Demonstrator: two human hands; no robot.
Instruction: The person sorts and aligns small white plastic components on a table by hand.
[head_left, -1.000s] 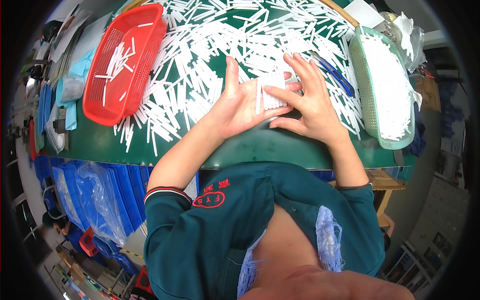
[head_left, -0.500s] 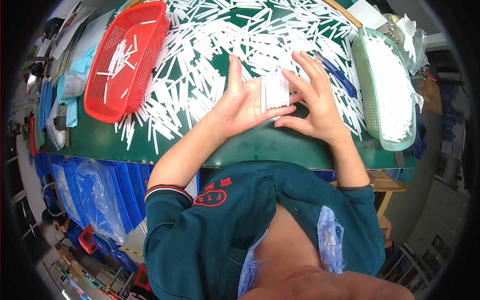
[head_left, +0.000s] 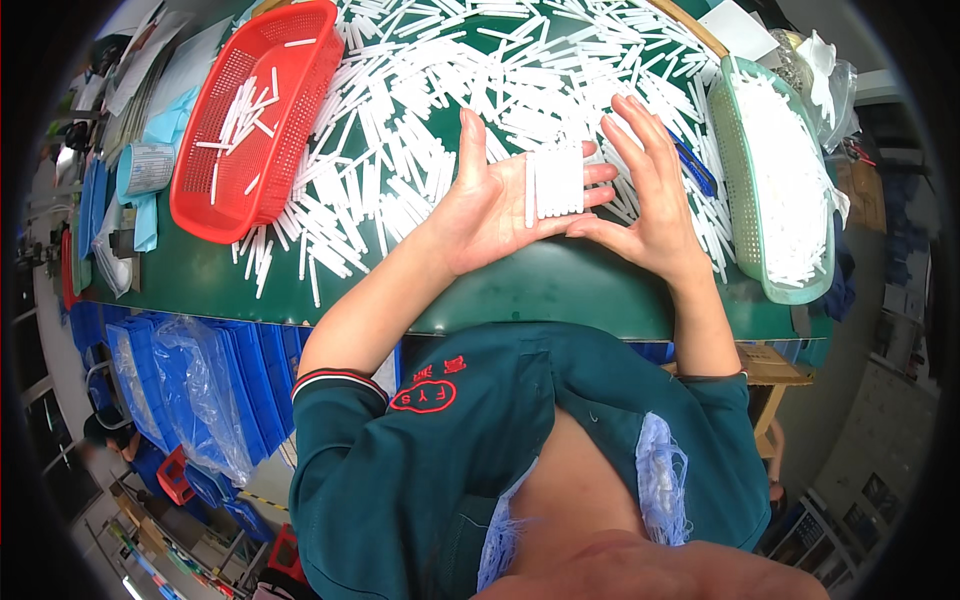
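Observation:
Several short white sticks (head_left: 560,185) lie side by side in a flat row across the palm and fingers of my left hand (head_left: 480,220). That palm faces up with the thumb raised, and it bears the sticks over the near part of the table. One stick on the left of the row sits slightly apart from the others. Just to the right, my right hand (head_left: 655,220) is open and holds nothing. Its fingers are spread, and its thumb is close to my left fingertips. Many loose white sticks (head_left: 400,120) cover the green table (head_left: 520,290) beyond both hands.
On the left stands a red perforated basket (head_left: 215,225) with a few sticks inside. A light green basket (head_left: 800,292) heaped with white sticks stands on the right. A blue pen-like tool (head_left: 695,165) lies among the sticks. Blue bins (head_left: 220,370) are below the table's left edge.
My right hand has moved slightly right, away from the row of sticks, and its fingers have come off them. My left hand stays nearly in place with the sticks.

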